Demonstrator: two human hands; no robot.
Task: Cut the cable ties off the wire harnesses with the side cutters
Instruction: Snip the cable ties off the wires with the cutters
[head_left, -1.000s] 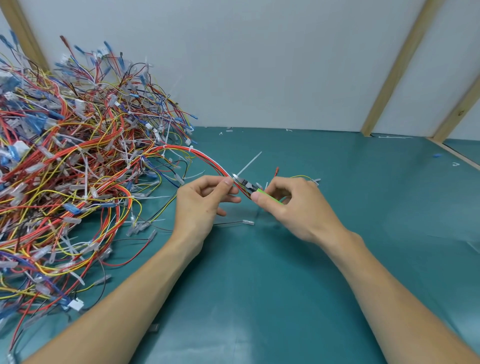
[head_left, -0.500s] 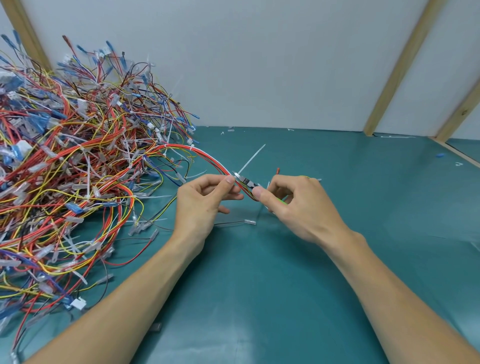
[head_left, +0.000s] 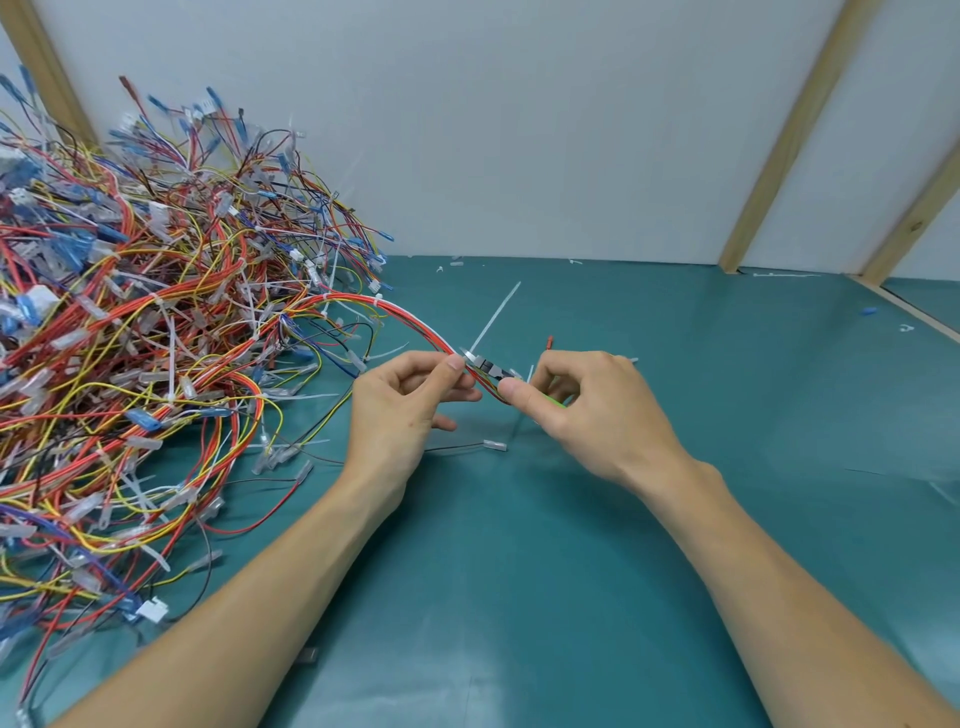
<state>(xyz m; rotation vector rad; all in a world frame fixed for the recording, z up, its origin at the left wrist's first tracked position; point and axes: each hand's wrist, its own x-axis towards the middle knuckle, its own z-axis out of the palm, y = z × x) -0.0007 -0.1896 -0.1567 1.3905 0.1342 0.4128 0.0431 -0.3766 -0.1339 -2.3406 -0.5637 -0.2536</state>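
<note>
- The left hand (head_left: 400, 410) is pinching a bundle of red, orange and white insulated wires (head_left: 415, 325) between thumb and curled forefinger, at centre frame above the teal mat (head_left: 519, 571).
- The right hand (head_left: 587, 410) is curling round the side cutters with green grips (head_left: 493, 370); only a sliver of green and the dark metal head are showing, so how far the blades are parted cannot be told.
- The cutter head is sitting right against the bundle, just beside the left thumb tip, where a white nylon cable tie (head_left: 493, 317) is wrapping the wires; its long tail is sticking up toward the upper centre of the frame.
- The bundle is arcing back to the upper left into a large tangled heap of multicoloured wire harnesses with white and blue connectors (head_left: 130, 338), which is filling the left side of the frame.
- Risk, judged: blades are lying close along the insulation, so a nick in a wire seems likely if the tip is catching more than the strap.
- Risk, judged: the left thumb is very near the cutting edge; a slip could pinch skin.
- Risk, judged: the cut strap may fly off; several clipped white bits (head_left: 449, 266) are already lying by the far wall at upper centre.
</note>
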